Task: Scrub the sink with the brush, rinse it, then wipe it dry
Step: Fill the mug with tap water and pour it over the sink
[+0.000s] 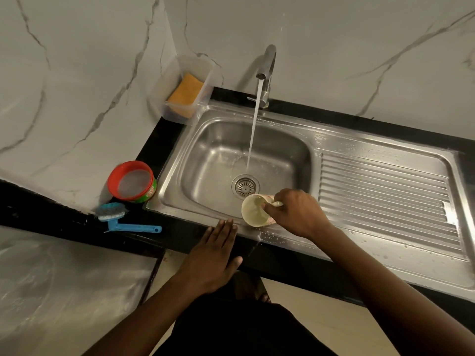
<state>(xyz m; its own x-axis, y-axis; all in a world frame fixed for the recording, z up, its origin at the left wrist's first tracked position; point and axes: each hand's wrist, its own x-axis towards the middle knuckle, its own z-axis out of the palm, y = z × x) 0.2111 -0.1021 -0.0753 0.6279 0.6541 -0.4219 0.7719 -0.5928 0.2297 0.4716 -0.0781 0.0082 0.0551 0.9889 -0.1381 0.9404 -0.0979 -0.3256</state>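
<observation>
Your right hand [298, 214] grips the cup [254, 211] at the 6 o'clock rim of the sink [200, 163]; your flat, empty left hand [213, 258] is nearer the brush [123, 219], at its 10 o'clock, handle pointing 3 o'clock.

Before you: two white marble walls [334, 34] with grey veins, meeting in a corner; a black countertop [159, 140] along both; beige floor [308, 299] below; dim, even light.

Your sink [195, 160] is shiny brushed steel; the counter [154, 147] around it glossy black stone, the brush [120, 219] blue plastic, the wall [77, 73] smooth marble.
</observation>
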